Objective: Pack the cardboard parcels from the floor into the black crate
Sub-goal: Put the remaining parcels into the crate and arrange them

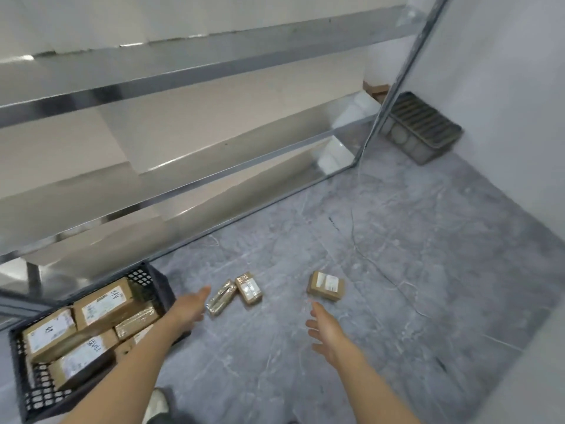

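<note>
Three small cardboard parcels lie on the grey floor: a tape-wrapped one (221,297), a labelled one (248,289) touching it on the right, and a third (326,285) apart further right. The black crate (146,280) stands at lower left with several labelled parcels (102,304) stacked inside. My left hand (191,304) reaches out flat and empty, fingertips just short of the tape-wrapped parcel. My right hand (325,330) is spread and empty, a little below the third parcel.
A metal shelf rack (195,182) runs along the wall behind the crate and parcels. A ribbed dark tray (423,127) leans in the far right corner. A thin cable (360,255) trails over the floor. My shoe (157,403) shows at the bottom.
</note>
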